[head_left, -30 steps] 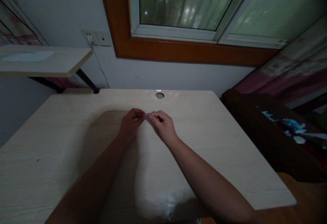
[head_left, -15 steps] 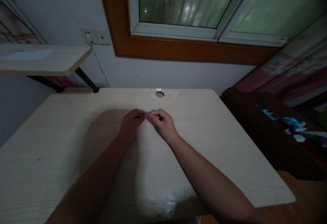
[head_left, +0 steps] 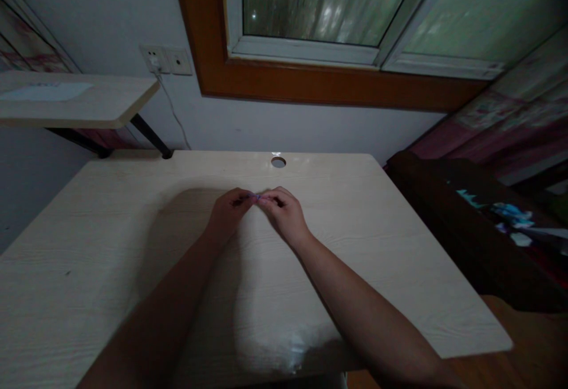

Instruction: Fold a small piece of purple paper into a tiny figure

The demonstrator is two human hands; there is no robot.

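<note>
Both hands meet above the far middle part of a pale wood-grain desk (head_left: 364, 259). My left hand (head_left: 228, 211) is closed in a pinch, thumb against fingers. My right hand (head_left: 284, 208) pinches from the other side, its fingertips almost touching the left ones. Between the fingertips shows a tiny bluish-purple thing (head_left: 257, 197), thin and mostly covered by the fingers. Its kind is too small to make out.
Behind the hands is a round cable hole (head_left: 278, 162) in the desk. A raised shelf (head_left: 119, 102) with a paper (head_left: 48, 91) stands at the left back. A dark wooden piece of furniture (head_left: 448, 211) holding blue and white items stands at the right, and a window is behind.
The hands stay almost in the same place, with the fingertips drawn very slightly closer around the small thing. The view has shifted a little.
</note>
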